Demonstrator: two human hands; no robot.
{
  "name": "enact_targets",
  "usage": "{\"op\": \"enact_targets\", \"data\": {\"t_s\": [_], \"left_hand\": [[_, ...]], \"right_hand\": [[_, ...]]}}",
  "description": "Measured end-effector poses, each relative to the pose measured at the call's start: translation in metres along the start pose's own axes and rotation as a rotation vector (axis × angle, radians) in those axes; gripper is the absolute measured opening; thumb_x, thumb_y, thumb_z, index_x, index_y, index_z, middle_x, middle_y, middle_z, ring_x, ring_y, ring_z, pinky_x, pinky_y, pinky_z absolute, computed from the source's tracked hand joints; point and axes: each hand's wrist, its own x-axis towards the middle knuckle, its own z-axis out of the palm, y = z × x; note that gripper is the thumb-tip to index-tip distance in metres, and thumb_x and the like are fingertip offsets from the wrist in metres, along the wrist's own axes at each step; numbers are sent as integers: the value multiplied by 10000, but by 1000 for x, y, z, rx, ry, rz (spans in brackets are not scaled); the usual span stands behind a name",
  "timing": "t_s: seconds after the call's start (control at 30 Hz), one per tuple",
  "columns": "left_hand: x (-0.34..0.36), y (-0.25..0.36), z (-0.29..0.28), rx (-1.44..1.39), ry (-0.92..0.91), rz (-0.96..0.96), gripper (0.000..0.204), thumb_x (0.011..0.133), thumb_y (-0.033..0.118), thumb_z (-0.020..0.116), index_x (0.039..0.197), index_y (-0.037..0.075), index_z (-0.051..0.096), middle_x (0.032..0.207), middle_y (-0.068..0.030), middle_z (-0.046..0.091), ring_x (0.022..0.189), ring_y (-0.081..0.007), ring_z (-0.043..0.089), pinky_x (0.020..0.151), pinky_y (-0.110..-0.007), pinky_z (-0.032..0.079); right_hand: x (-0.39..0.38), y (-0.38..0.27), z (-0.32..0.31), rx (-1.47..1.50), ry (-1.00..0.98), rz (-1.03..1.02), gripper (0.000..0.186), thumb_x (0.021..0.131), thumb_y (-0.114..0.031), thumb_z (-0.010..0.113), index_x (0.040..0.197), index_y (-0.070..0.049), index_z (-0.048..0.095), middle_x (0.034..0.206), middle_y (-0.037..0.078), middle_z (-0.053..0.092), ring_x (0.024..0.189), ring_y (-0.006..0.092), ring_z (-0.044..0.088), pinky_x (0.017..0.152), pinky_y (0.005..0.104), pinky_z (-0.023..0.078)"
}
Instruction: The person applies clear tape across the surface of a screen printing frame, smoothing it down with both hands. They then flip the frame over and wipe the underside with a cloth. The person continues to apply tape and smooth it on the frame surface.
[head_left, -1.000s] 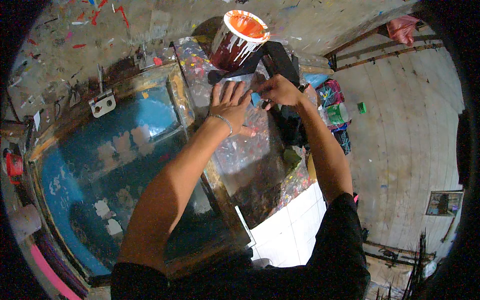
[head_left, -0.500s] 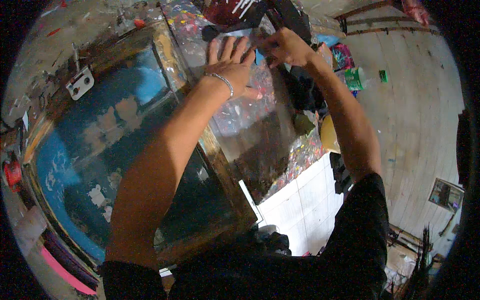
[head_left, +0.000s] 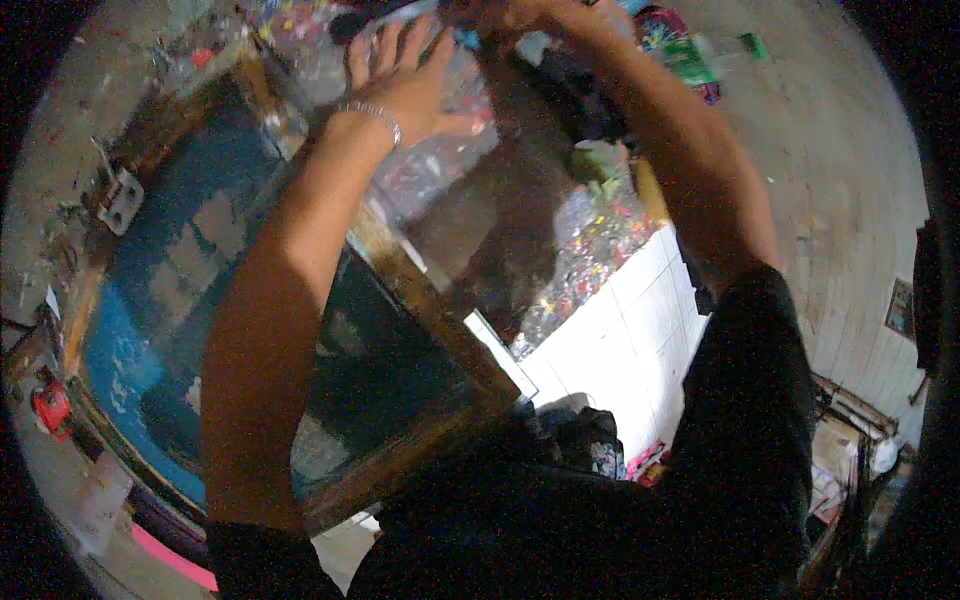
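My left hand (head_left: 400, 85) lies flat, fingers spread, on the paint-spattered work surface (head_left: 440, 165), a chain bracelet round its wrist. Beyond it, at the picture's upper edge, my right hand (head_left: 545, 18) is bent over something dark; its fingers are blurred and partly cut off. A small blue patch (head_left: 466, 40) shows between the two hands. Under my left forearm rests a large wooden-framed screen (head_left: 408, 278) with dark teal and blue mesh. Dark cloth (head_left: 580, 95) lies below my right wrist.
A metal hinge plate (head_left: 122, 200) sits at the frame's far left edge. Beside my right forearm are a green-labelled bottle (head_left: 690, 62) and a yellowish round object (head_left: 650, 190). White tiles (head_left: 620, 320) show nearer me. A red object (head_left: 52, 408) is at far left.
The view has tilted and turned, so both hands sit higher in the picture. My left hand stays spread on the surface. My right hand remains near the dark material, now partly out of the picture.
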Motion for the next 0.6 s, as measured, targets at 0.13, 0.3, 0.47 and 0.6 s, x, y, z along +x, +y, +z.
{"op": "enact_targets", "data": {"t_s": [0.13,0.3,0.47,0.6], "left_hand": [[-5,-20,9,-30,-1,-110,1174,681,718,687,1533,67,209,1602,-164,168,1472,-380,111,1151,-607,58],[-11,14,-6,-10,178,-105,1113,652,525,813,1499,43,277,1554,-169,260,1435,-393,187,1141,-606,152],[-37,46,-20,-39,112,-48,696,726,401,787,1327,129,564,1453,-169,394,1356,-368,324,1100,-536,283],[-65,70,-10,-134,137,82,425,794,325,732,1178,152,677,1383,-125,474,1289,-352,397,1049,-482,349]], "right_hand": [[21,-59,-102,544,-138,407,315,729,-198,701,1027,-103,737,850,154,719,752,306,710,737,398,580],[-16,-73,-134,571,-106,564,329,758,-255,706,1051,-106,724,982,189,704,934,398,670,850,471,540],[-123,-109,-191,621,93,572,423,794,-245,699,1175,-68,654,1070,216,677,968,402,653,853,482,522],[-190,-168,-180,658,-110,697,365,806,-186,696,1135,-32,661,1020,220,680,942,407,650,842,472,520]]}}
